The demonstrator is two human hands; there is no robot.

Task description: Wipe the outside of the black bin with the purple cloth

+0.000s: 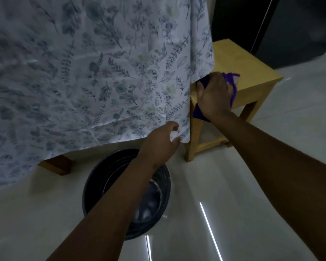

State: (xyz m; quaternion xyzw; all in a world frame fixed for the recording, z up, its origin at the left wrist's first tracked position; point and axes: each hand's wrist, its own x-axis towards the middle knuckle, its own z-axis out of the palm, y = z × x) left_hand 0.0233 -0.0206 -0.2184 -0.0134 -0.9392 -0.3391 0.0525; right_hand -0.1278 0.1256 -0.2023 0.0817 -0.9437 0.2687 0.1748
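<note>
- Black bin (109, 178) is standing upright on the pale glossy floor (243, 185), directly beneath the left hand (158, 146) and forearm, which are crossing over its open mouth without touching it.
- Left-hand fingers (174, 127) are curling loosely, thumb and forefinger nearly closed on the bottom corner of the leaf-printed tablecloth (83, 72); whether they are actually pinching the hem is too blurred to tell.
- Right hand (215, 95) is gripping the purple cloth (231, 81), fingers wrapped around it, with folds of cloth spilling out above the knuckles and below the wrist.
- Purple cloth is being held against the near top edge of the yellow wooden stool (252, 68), just beside the hanging edge of the tablecloth and well apart from the bin.
- No brand, label or writing is showing legibly on the bin, cloth or stool.
- Tablecloth is hanging low just past the left fingertips, covering the bin's far rim from above; a brown table leg (56, 164) is standing to the left of the bin.
- Open floor is lying to the near side and to the right of the bin, between it and the stool's legs, with bright light streaks reflecting there.
- Dark cabinets (290, 25) are rising beyond the stool, past the right fingers.
</note>
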